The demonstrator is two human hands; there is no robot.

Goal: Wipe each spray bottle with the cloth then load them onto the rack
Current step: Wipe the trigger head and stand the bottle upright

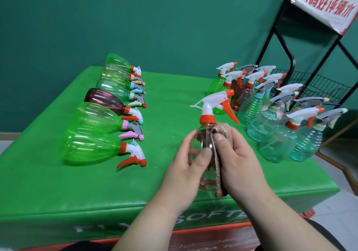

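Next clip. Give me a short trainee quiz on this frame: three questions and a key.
1. True or false: the held bottle has a pink trigger.
2. Which hand presses the cloth against it? A left, B right.
3. Fill in: the row of bottles at the left of the table is ____ (upright / lying down).
Key: 1 false, its trigger is orange. 2 B, the right hand. 3 lying down.

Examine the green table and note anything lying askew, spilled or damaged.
Nothing looks spilled or damaged. One thing stands out: the left row of bottles lies on its side on the table, trigger heads pointing right, whereas the right group of bottles stands upright.
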